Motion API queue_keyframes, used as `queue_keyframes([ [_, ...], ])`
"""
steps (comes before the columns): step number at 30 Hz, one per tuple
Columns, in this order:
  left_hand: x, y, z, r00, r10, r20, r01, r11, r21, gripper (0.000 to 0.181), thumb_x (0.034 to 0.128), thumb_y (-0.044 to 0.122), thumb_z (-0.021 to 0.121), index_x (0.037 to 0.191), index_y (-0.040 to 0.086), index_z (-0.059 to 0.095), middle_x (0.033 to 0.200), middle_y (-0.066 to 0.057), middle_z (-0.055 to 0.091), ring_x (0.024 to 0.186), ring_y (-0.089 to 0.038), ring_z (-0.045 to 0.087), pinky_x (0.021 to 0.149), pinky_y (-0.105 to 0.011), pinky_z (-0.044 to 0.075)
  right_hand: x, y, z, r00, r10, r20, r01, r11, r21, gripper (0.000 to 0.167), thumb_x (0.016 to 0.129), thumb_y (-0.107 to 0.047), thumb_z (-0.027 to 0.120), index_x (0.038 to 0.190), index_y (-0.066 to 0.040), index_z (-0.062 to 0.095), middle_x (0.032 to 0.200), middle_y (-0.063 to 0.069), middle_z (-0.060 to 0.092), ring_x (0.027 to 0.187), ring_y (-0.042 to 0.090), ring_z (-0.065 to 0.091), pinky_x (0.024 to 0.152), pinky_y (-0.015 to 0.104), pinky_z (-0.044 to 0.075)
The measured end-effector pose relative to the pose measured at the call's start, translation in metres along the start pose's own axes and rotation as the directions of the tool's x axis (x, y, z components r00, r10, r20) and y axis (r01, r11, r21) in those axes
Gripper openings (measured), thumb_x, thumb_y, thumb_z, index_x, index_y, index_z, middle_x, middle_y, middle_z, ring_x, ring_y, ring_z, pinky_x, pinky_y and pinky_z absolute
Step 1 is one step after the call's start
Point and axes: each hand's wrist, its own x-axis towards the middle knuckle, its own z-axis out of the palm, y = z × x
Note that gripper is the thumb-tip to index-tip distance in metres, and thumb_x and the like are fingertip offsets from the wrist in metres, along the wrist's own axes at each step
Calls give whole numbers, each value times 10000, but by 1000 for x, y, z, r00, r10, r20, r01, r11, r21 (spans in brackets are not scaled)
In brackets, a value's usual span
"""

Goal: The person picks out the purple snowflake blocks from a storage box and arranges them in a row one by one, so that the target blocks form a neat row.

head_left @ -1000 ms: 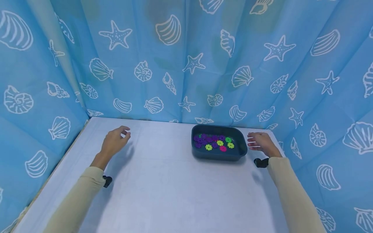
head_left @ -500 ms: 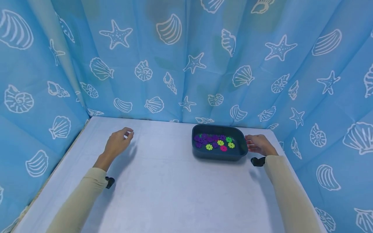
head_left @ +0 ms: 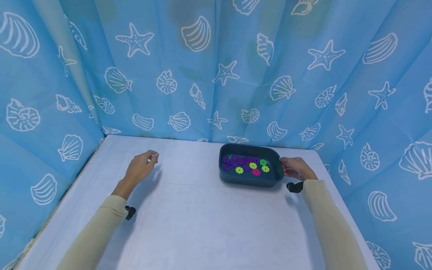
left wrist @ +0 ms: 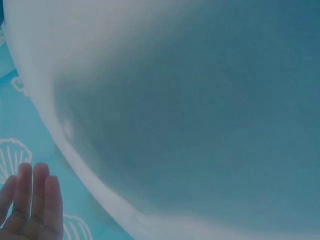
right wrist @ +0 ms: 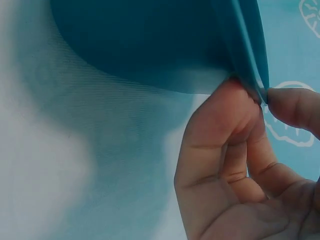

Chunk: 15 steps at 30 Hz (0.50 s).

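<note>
A dark blue-green plastic tub (head_left: 248,180) stands toward the back right of the table. Inside lie several small flower-shaped discs: purple (head_left: 247,168), yellow (head_left: 239,170), green (head_left: 263,162) and pink (head_left: 256,172). My right hand (head_left: 297,168) pinches the tub's right end. In the right wrist view, the thumb and curled fingers of that hand (right wrist: 225,165) meet at the tub's rim (right wrist: 245,45). Well left of the tub, my left hand (head_left: 140,167) hovers above the table, holding nothing. Its loosely bent fingers (left wrist: 37,200) show in the left wrist view's corner.
A white cloth covers the table (head_left: 202,217). Blue curtains (head_left: 189,86) printed with shells and starfish hang behind it and at both sides. The tub's back edge lies close to the rear curtain. Each wrist carries a small black camera (head_left: 294,187).
My right hand has come in from the right and taken hold of the tub's end. The tub has shifted slightly left. My left hand has drifted a little right.
</note>
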Motion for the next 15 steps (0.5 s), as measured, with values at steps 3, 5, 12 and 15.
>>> queue_keyframes([
  [3,1,3,5,1000,2,16,-2,1000,-15,447,1042,359,401,1291,24,562,1076,-157,679,1023,-351,615,884,-522,493,1,0,0,1000,-8,0,8,1000,1,541,1017,-326,486,1416,23,378,1173,143,483,897,218,571,757,254,562],
  [5,3,6,9,1000,7,30,-6,1000,-25,445,1041,360,406,1294,29,561,1077,-152,678,1032,-349,613,897,-525,491,1,0,0,1000,-24,3,24,1000,0,529,1014,-327,494,1396,28,399,1139,133,493,867,203,572,749,249,561],
  [12,6,28,24,998,30,53,-24,993,-114,409,1041,347,425,1272,45,575,1041,-109,680,926,-270,650,837,-454,529,1,2,1,999,-45,17,44,999,27,506,1009,-334,505,1359,25,434,1091,111,502,833,182,572,744,244,557],
  [15,11,42,32,997,59,40,-48,973,-225,360,1030,313,474,1248,52,592,1023,-95,682,830,-216,669,760,-378,558,1,1,1,999,-36,16,35,999,32,505,1009,-329,505,1363,23,430,1110,116,499,846,186,572,745,245,557],
])
